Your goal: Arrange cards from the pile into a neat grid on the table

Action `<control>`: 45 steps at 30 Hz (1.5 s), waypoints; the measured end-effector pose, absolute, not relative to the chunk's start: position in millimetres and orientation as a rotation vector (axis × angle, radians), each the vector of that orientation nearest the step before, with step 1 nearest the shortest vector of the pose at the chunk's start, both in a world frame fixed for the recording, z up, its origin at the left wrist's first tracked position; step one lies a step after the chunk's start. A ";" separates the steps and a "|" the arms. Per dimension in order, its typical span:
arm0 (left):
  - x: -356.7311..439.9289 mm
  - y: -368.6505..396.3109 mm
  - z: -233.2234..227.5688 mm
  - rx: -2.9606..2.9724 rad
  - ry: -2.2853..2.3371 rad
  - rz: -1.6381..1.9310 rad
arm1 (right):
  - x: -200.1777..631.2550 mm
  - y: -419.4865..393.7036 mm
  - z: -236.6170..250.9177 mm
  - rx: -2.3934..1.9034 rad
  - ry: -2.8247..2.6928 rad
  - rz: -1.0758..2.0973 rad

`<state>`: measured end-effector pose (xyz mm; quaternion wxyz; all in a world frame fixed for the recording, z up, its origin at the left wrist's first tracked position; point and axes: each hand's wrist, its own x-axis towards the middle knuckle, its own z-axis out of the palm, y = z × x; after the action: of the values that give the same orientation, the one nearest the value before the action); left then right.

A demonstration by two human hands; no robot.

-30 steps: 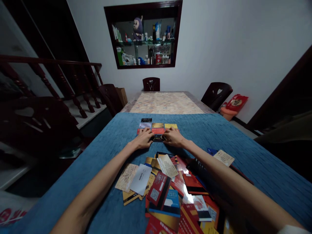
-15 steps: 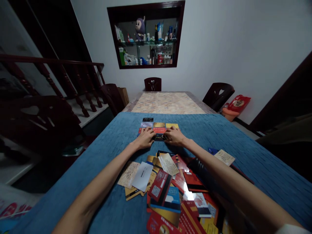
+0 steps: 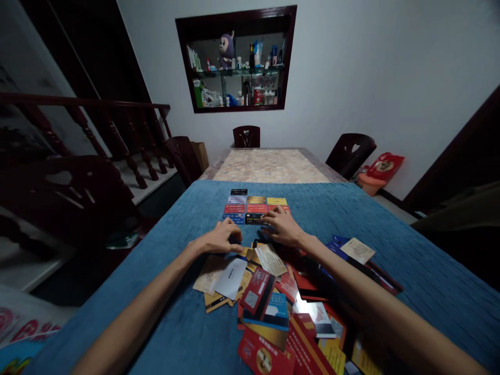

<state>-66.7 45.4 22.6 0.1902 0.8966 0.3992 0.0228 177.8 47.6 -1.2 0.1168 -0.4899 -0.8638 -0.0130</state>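
Observation:
Flat cards lie in rows on a blue cloth (image 3: 172, 250), with a single black card (image 3: 239, 192) at the far end. In the nearest row are a blue card (image 3: 233, 219) and a black VIP card (image 3: 253, 219). My right hand (image 3: 285, 227) rests at the VIP card's right end, fingers apart, covering part of it. My left hand (image 3: 221, 238) is open and empty between the rows and a loose pile, thumb near the pile's far edge. On that pile show a white card (image 3: 232, 278), a cream card (image 3: 271, 259) and a dark red card (image 3: 258, 292).
Under my right forearm more cards continue, with a cream card (image 3: 357, 251) at the right. Beyond the cloth the patterned tabletop (image 3: 265, 164) runs to a chair (image 3: 247, 137). A railing (image 3: 86, 104) stands left; an orange bin (image 3: 370, 183) is right.
My left hand has drawn back toward me from the rows and opened. My right hand has spread its fingers and shifted slightly nearer. The blue and VIP cards now show more fully.

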 end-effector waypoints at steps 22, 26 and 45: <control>-84.4 14.0 17.8 2.507 1.203 -0.099 | 123.7 -37.7 0.3 -1.219 -2.641 0.203; -83.8 11.7 17.9 2.491 1.195 -0.102 | 124.3 -36.5 -3.9 -1.200 -2.637 0.211; -90.5 21.9 7.2 1.992 1.043 0.317 | 127.3 -37.7 1.8 -1.192 -2.510 0.306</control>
<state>-90.5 21.9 7.2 0.4217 0.7955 0.4164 0.1264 127.3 -37.7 1.8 0.1723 -0.4199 -0.8845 0.1077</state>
